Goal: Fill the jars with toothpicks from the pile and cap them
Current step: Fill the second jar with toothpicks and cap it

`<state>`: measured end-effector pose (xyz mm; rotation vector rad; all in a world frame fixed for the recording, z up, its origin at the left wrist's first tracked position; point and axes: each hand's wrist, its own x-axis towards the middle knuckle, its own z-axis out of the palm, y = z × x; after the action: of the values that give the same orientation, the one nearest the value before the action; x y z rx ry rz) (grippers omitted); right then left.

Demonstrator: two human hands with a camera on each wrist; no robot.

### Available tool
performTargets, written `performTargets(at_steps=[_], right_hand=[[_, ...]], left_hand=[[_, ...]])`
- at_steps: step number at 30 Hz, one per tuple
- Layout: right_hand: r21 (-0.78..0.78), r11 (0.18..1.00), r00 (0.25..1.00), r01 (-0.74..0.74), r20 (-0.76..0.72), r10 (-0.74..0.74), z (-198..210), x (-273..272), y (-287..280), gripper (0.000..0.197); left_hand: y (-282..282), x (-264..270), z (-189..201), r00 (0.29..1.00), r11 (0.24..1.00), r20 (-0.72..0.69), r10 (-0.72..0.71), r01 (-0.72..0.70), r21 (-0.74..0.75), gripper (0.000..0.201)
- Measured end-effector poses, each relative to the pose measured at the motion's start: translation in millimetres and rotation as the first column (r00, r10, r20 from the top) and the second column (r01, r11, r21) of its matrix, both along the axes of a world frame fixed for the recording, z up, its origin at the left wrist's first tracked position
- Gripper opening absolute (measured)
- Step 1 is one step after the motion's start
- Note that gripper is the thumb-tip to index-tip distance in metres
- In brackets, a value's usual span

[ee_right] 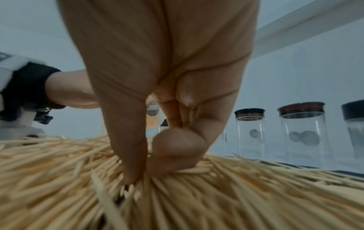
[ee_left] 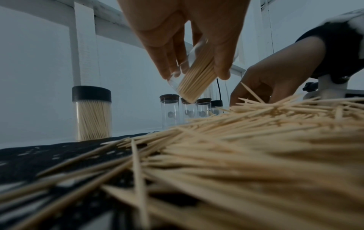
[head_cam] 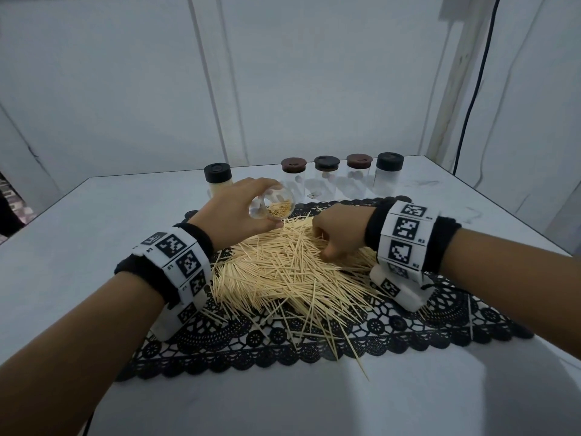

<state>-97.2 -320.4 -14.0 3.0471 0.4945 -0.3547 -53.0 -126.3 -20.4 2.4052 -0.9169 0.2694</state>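
A big pile of toothpicks lies on a black lace mat. My left hand grips a clear open jar, tilted with its mouth toward me and partly filled with toothpicks. My right hand is down in the pile, its thumb and fingers pinching a bunch of toothpicks. A capped jar full of toothpicks stands behind the left hand. Several capped empty jars stand in a row at the back.
The white table ends at a white wall close behind the jars. A black cable hangs at the back right. Loose toothpicks stray over the mat's front edge.
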Motion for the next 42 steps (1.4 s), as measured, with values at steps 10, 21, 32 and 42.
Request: performTargets(at_steps=[10,21,32,42], right_hand=[[0.052,0.998,0.999,0.040,-0.014,-0.039,-2.5,8.0,0.0,0.030],[-0.087,0.996,1.000,0.023,-0.018,-0.024,0.0,12.5,7.5,0.027],[-0.167,0.986,0.999,-0.011,0.035,0.017,-2.0,13.7,12.8,0.025],[-0.090,0.996,1.000,-0.006,0.029,0.008,4.0,17.7,3.4,0.024]], left_hand=[[-0.4,0.7,-1.1,1.000,1.000,0.005,0.006,-0.006,0.009,0.061],[0.8,2.2,-1.1,1.000,1.000,-0.010,0.008,-0.009,-0.009,0.061],[0.9,2.0,-0.8,1.000,1.000,-0.013,0.006,-0.006,-0.009,0.059],[0.9,1.3,-0.9,1.000,1.000,-0.009,0.005,-0.005,-0.002,0.059]])
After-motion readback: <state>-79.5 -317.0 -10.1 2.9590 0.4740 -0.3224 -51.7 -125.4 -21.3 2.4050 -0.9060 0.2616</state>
